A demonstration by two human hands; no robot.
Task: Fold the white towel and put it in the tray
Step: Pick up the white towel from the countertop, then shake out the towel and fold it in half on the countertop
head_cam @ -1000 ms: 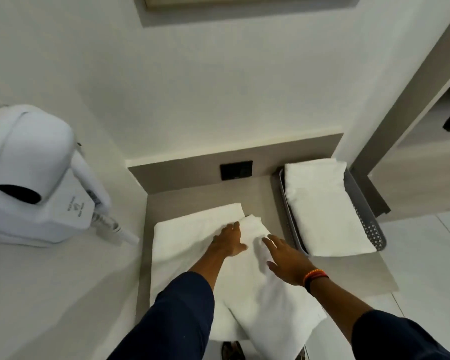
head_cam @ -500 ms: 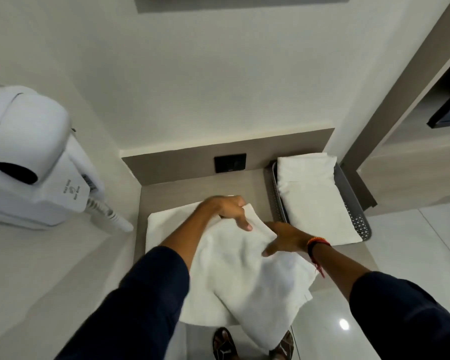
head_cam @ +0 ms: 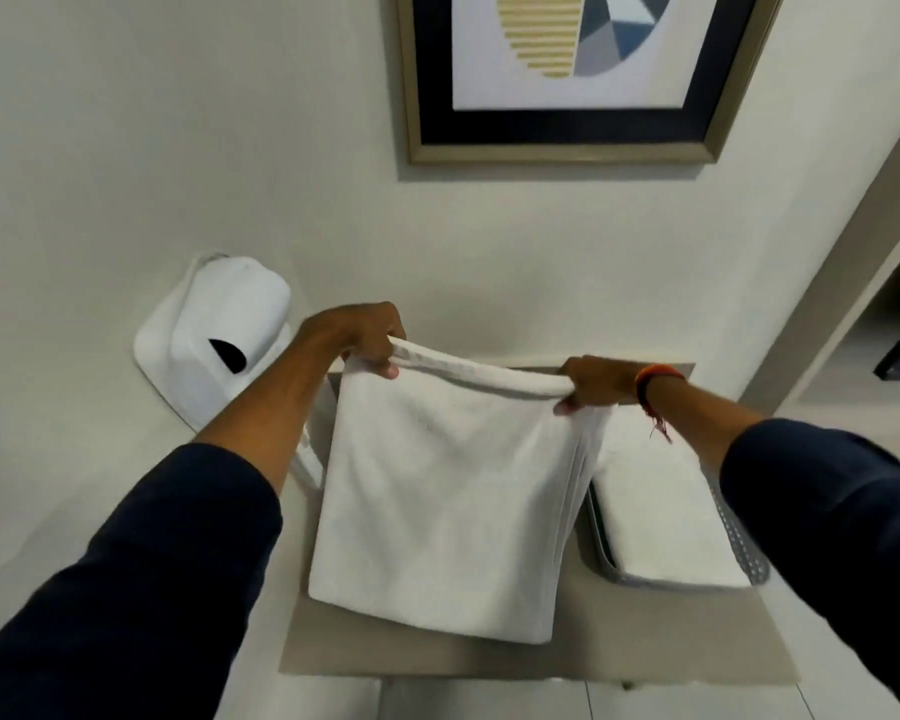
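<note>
Lifted off the tabletop (head_cam: 427, 662) since half a second ago, the white towel (head_cam: 437, 511) hangs from both hands: left hand (head_cam: 357, 337) and right hand (head_cam: 591, 387) each pinch-grip a top corner. At 3 o'clock, the tray (head_cam: 744, 558) already holds a folded towel (head_cam: 655, 517); uneven layers could slip and spoil the fold.

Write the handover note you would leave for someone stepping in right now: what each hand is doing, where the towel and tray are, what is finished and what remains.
Left hand: shut on the top left corner of the white towel.
Right hand: shut on the top right corner.
Towel: held up in the air above the counter, hanging doubled, lower edge near the counter surface.
Tray: at the right on the counter, already holding one folded towel.
Done: towel picked up, at least one fold made.
Left: finish folding it smaller, then lay it in the tray, on the towel there.
</note>
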